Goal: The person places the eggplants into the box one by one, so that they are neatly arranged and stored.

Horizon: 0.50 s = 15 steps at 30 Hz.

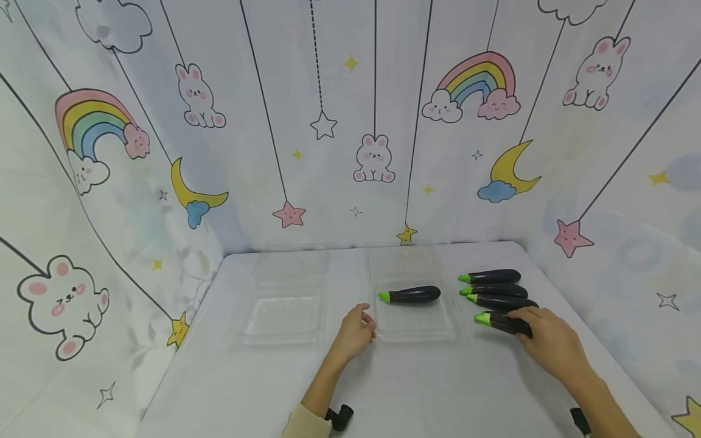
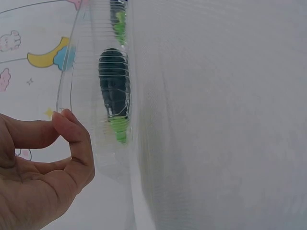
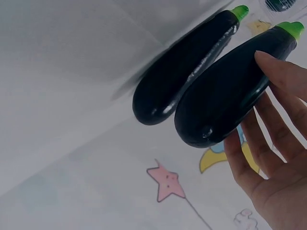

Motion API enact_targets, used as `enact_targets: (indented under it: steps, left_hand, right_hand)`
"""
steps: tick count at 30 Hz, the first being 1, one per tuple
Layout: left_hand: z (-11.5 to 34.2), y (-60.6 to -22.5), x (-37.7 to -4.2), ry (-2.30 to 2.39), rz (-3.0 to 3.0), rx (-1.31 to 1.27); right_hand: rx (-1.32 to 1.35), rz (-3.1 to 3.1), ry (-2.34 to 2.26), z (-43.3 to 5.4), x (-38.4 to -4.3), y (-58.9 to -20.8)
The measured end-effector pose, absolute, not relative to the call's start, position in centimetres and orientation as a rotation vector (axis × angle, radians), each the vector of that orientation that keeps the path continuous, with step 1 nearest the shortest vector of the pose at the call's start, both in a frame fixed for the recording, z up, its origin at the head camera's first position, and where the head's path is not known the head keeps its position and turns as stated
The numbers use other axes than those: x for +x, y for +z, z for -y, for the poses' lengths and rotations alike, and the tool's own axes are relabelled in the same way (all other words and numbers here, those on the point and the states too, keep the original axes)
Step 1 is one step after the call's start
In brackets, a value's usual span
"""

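Note:
My right hand (image 1: pixel 550 340) holds a glossy dark eggplant (image 1: pixel 501 322) with a bright green stem, thumb on one side and fingers on the other. Close beside it in the right wrist view lies another eggplant (image 3: pixel 184 67). My left hand (image 1: pixel 355 333) is at the near left corner of a clear plastic box (image 1: pixel 416 336). In the left wrist view its thumb and forefinger pinch the box's rim (image 2: pixel 61 103). One eggplant (image 1: pixel 411 295) lies crosswise inside this box, its green stem toward the left; the left wrist view shows it through the ribbed wall.
A second clear plastic box (image 1: pixel 282 340) stands open on the left of the white table (image 1: pixel 405 389). Three more eggplants (image 1: pixel 490 277) lie in a row behind the held one. Patterned cloth (image 1: pixel 339 182) rises behind the table and along both sides.

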State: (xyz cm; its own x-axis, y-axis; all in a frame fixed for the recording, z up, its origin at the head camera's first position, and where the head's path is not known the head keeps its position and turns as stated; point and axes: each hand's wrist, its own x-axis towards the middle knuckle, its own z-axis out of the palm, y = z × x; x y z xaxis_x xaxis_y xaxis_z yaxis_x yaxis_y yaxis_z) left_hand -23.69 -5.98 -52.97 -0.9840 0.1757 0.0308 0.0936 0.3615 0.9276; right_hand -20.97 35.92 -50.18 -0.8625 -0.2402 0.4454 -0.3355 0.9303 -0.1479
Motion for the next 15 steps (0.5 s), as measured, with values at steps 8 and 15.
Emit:
enact_targets:
  steps: [8,15]
  left_hand:
    - [6.1,-53.2,-23.8,1.724,-2.522,0.237]
    - [5.9,-53.1,-23.8,1.705,-2.529,0.243]
  right_hand:
    - [0.431,2.633,0.33,-35.1,-21.0,-49.0]
    - [0.447,2.602,0.363,-33.4,-20.7,-47.9]
